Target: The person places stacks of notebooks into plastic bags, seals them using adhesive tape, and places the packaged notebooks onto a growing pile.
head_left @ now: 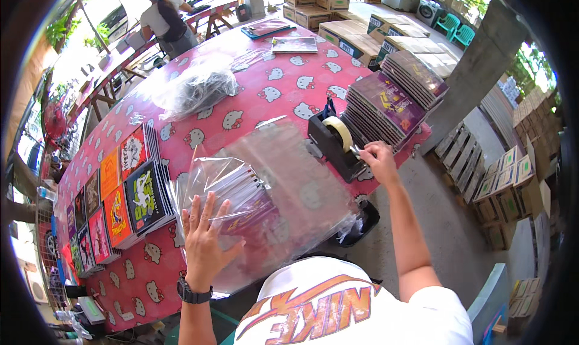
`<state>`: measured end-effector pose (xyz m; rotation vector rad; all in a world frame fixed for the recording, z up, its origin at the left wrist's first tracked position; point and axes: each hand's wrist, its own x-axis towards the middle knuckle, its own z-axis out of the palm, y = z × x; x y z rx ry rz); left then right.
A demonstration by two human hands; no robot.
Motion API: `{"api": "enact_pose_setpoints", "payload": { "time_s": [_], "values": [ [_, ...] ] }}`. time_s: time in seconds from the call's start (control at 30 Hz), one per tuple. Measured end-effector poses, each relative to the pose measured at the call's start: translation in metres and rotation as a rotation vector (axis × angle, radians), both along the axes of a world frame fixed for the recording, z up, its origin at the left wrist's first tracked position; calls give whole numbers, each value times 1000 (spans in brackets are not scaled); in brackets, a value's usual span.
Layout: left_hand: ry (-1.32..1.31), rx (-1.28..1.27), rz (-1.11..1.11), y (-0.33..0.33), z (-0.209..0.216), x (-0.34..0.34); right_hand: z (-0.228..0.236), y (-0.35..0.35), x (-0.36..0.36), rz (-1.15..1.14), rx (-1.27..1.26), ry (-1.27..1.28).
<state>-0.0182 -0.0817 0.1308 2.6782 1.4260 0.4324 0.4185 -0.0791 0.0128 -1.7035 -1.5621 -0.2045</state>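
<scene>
My left hand [207,241] lies flat with fingers spread on a clear plastic bag [211,171]. Inside the bag is a stack of purple-covered notebooks [248,209], seen partly through the film. At the front end of a black tape dispenser [336,141], my right hand [379,158] is closed in a pinch on the end of the tape [357,148]. The dispenser carries a pale roll of tape [338,132]. Under the bag spreads a clear plastic sheet or pile of flat bags [301,182].
Piles of purple notebooks [389,104] stand beyond the dispenser. Rows of colourful notebooks [114,206] cover the left side of the pink tablecloth [235,119]. Crumpled plastic [196,93] lies farther back. Cardboard boxes [350,40] stand past the table, and a person [167,22] stands at another table.
</scene>
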Motion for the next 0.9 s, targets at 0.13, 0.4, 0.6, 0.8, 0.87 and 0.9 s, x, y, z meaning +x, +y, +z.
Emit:
{"api": "enact_pose_setpoints", "payload": {
  "time_s": [0.13, 0.4, 0.6, 0.8, 0.87, 0.9],
  "values": [
    [5, -6, 28, -2, -2, -5, 5, -41, -6, -29, -284, 596],
    [-9, -2, 26, -2, -1, -6, 29, -3, -108, 587, -912, 1348],
    [-30, -19, -2, -1, -1, -10, 137, 88, -228, 964, -811, 535],
    [-34, -3, 8, 1, -5, -12, 167, 94, -251, 534, -665, -614],
    [-171, 26, 14, 0, -10, -11, 194, 99, -230, 505, -928, -722],
    [-172, 46, 36, -2, -14, -17, 192, 97, -221, 504, -878, -680]
  ]
}}
